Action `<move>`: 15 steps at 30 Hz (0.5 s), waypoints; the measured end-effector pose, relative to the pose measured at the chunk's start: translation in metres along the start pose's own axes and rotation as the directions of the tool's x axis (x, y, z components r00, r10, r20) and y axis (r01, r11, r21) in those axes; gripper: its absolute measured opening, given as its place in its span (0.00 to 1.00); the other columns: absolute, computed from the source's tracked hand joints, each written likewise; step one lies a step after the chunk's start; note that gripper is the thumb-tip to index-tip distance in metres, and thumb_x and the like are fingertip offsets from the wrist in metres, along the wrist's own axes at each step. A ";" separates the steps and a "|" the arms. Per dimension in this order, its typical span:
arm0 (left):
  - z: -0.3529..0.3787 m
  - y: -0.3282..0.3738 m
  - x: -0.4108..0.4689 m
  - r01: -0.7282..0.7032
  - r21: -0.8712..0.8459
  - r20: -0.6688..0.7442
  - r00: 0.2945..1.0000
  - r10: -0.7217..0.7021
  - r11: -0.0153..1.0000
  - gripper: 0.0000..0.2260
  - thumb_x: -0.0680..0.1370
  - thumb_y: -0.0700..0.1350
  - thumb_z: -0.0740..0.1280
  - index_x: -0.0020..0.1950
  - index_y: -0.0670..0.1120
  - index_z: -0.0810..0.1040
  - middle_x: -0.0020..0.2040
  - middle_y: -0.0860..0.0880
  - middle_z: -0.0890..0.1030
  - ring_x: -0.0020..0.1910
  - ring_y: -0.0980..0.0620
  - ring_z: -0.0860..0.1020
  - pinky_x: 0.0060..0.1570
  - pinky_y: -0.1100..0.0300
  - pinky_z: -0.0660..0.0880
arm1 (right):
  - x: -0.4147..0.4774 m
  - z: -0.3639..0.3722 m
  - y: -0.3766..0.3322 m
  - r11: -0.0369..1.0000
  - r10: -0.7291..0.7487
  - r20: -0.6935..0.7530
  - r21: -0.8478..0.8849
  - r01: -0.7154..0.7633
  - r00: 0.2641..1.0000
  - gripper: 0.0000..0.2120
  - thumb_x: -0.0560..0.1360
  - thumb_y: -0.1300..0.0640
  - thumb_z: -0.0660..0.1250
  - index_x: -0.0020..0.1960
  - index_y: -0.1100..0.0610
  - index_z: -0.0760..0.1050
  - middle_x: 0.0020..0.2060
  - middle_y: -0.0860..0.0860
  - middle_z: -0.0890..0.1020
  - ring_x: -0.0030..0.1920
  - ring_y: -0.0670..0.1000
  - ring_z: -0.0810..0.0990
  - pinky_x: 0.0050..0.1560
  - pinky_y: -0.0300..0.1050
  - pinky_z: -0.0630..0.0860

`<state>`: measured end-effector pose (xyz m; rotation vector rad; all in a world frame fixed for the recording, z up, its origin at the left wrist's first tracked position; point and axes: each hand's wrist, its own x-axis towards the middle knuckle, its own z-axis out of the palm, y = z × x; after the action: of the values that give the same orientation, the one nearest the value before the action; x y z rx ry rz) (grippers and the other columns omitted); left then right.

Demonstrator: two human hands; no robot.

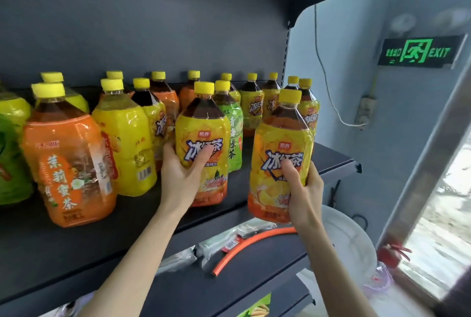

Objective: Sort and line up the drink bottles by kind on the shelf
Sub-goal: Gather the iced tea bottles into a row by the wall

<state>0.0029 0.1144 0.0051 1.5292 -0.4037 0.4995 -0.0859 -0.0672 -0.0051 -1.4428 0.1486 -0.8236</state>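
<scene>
Grips a yellow iced-tea bottle point(202, 138) in the left hand point(182, 174) close to the shelf point(334, 157) front edge; holds a second iced-tea bottle point(279, 143) in the right hand point(304, 191) across that edge, near the bare right corner.

The left bottle point(202, 123), gripped by the left hand point(178, 176), carries 冰红茶 in big white characters, partly under the thumb. The right bottle point(281, 138), in the right hand point(303, 189), shows the same 冰红茶. Left of the left grip, an orange bottle point(68, 163) reads 茉莉蜜茶. Behind and between the grips, a green bottle point(233, 138) shows 绿茶. Up and right of the right grip, a green-lit sign point(420, 51) says EXIT.
</scene>
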 end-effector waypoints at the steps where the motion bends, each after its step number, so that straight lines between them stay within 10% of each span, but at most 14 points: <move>1: 0.009 0.004 -0.002 0.003 -0.027 0.022 1.000 -0.002 1.000 0.28 0.67 0.58 0.68 0.63 0.49 0.67 0.52 0.59 0.78 0.50 0.67 0.78 0.49 0.69 0.74 | 0.006 -0.005 0.001 1.000 -0.007 -0.007 0.003 0.007 1.000 0.24 0.62 0.36 0.69 0.50 0.50 0.78 0.44 0.50 0.85 0.45 0.52 0.84 0.44 0.48 0.81; 8: 0.106 0.005 0.001 0.046 -0.092 0.031 0.999 -0.043 0.995 0.33 0.64 0.64 0.70 0.62 0.47 0.68 0.53 0.53 0.81 0.52 0.58 0.80 0.52 0.57 0.78 | 0.074 -0.056 0.014 1.000 -0.016 0.013 0.002 0.016 1.000 0.25 0.59 0.36 0.68 0.48 0.53 0.78 0.41 0.51 0.84 0.43 0.52 0.84 0.40 0.45 0.81; 12: 0.167 -0.004 0.002 0.060 -0.043 -0.060 0.996 -0.063 0.997 0.29 0.65 0.64 0.68 0.60 0.52 0.67 0.54 0.53 0.80 0.51 0.61 0.78 0.48 0.70 0.74 | 0.122 -0.093 0.025 1.000 -0.007 0.099 0.003 0.007 0.995 0.24 0.59 0.36 0.69 0.47 0.52 0.79 0.41 0.51 0.85 0.42 0.52 0.84 0.38 0.44 0.81; 15: 0.201 -0.015 0.004 0.083 0.026 -0.133 0.988 -0.079 0.996 0.29 0.63 0.70 0.68 0.57 0.56 0.66 0.55 0.50 0.78 0.55 0.54 0.78 0.55 0.57 0.75 | 0.155 -0.118 0.034 1.000 -0.016 0.164 -0.009 0.018 0.986 0.24 0.59 0.36 0.68 0.46 0.51 0.79 0.40 0.50 0.85 0.41 0.51 0.84 0.38 0.44 0.81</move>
<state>0.0263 -0.0854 -0.0027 1.5262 -0.2311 0.5421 -0.0255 -0.2555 0.0034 -1.5171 0.0154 -0.7150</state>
